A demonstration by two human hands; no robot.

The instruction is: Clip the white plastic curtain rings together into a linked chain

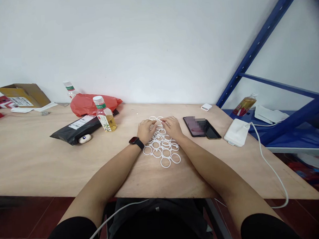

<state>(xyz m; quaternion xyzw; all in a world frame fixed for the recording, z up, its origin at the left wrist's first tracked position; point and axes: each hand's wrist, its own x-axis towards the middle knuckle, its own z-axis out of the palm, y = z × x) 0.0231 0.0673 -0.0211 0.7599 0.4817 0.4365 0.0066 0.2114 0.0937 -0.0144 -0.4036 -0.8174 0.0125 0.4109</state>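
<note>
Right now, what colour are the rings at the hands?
White; the rings show best in the head view.

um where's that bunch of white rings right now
In the head view, the white rings lie on the table near the middle, between the left hand and right hand and spreading toward the person, with two phones to their right.

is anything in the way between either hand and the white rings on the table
Nothing visible: the left hand and right hand are already at the far end of the white rings. The two phones lie clear, off to the right.
</note>
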